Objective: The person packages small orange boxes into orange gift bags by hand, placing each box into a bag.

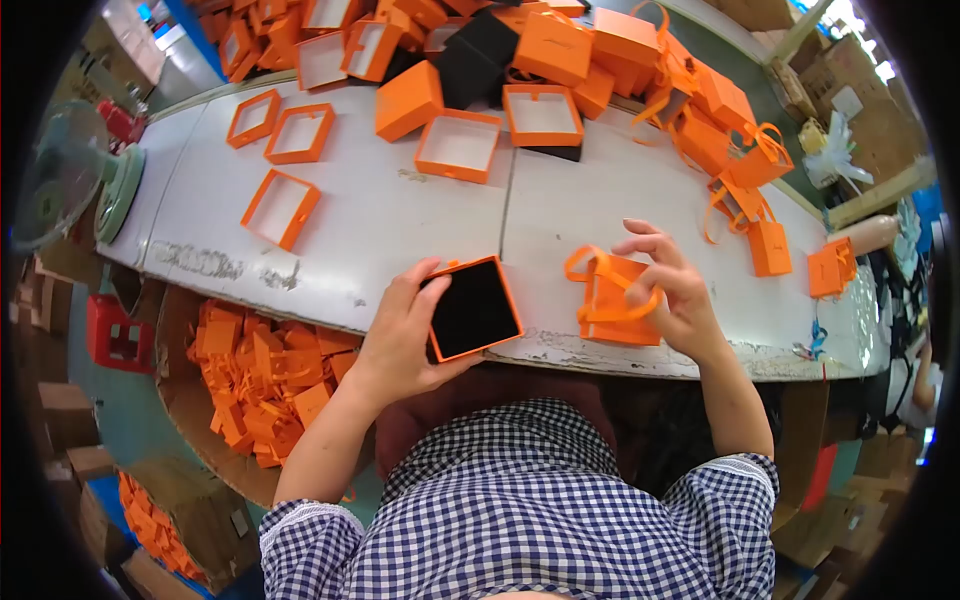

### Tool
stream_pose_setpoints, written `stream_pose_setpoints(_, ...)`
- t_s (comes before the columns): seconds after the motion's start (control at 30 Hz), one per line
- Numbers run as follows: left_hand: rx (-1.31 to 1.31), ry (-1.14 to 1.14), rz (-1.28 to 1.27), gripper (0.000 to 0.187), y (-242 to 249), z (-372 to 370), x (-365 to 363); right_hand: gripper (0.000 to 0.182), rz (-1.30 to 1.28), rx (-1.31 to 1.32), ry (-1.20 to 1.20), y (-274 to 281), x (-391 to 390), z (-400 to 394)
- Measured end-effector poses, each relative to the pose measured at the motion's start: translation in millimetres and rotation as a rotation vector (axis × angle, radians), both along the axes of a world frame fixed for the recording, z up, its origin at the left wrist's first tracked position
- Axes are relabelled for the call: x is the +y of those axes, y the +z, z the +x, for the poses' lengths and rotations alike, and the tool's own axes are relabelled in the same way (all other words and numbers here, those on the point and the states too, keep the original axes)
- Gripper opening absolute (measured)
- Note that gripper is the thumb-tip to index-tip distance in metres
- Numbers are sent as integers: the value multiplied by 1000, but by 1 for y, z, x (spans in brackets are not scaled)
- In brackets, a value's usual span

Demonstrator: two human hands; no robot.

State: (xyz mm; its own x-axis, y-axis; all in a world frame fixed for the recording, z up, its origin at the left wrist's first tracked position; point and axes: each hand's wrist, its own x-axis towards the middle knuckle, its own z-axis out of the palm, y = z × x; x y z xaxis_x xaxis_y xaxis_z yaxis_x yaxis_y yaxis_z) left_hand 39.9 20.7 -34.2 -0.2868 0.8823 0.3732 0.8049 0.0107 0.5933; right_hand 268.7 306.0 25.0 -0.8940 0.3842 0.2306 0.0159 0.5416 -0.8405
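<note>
- Left hand (400, 335): closed grip on the orange box with black lining (473, 308), thumb along its left edge, fingers beneath; box tilted, open side up, at the near edge of the white surface (400, 215).
- Right hand (672, 290): fingers pinched on the ribbon handle of a small orange gift bag (608, 300); bag upright on the surface, just right of the lined box, not touching it.
- Empty orange box trays (458, 146): several lying open on the surface beyond the hands, white interiors up, well apart from one another at left.
- Heap of orange boxes and lids (560, 45): piled along the far edge, with a black box (480, 55) among them.
- More orange gift bags (745, 165): clustered at far right, ribbon handles loose; two stand apart nearer the right edge.
- Carton of orange pieces (260, 385): below the surface at left, full.
- Fan (60, 175): at the left end of the surface.
- Blue-and-white checked shirt (520, 510): lower foreground.
</note>
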Motion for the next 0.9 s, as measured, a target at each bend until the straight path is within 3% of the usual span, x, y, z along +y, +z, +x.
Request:
stream_pose_setpoints(0.03, 41, 24, -28, 91, 2, 0, 0, 35, 439, -69, 191, 8, 4, 10)
stream_pose_setpoints(0.07, 82, 48, -54, 94, 5, 1, 0, 50, 492, -218, 142, 14, -3, 21)
stream_pose_setpoints(0.17, 221, -67, -213, 99, 35, -3, -4, 57, 548, -388, 92, 10, -1, 39)
stream_pose_setpoints(0.37, 73, -201, -324, 80, 41, -20, 4, 61, 462, -392, 93, 9, 0, 33)
stream_pose_setpoints(0.43, 30, -223, -198, 74, 25, -27, 5, 61, 453, -373, 110, 6, 2, 33)
stream_pose_setpoints(0.5, -6, -210, -165, 79, 15, -32, 3, 62, 522, -348, 83, 0, 4, 36)
stream_pose_setpoints(0.57, -218, -224, -10, 92, 8, -35, 2, 61, 476, -373, 82, 1, 4, 35)
stream_pose_setpoints(0.6, -202, -240, 11, 107, 7, -37, 4, 61, 433, -408, 59, 2, 3, 34)
stream_pose_setpoints(0.7, -200, -179, -8, 115, 14, -31, 7, 61, 417, -426, 67, 5, 4, 32)
stream_pose_setpoints(0.83, -24, -39, -91, 114, 12, -7, 11, 61, 379, -438, 63, 5, 3, 30)
stream_pose_setpoints(0.9, -50, 0, 22, 107, 3, 0, 18, 61, 418, -390, 70, 1, 5, 32)
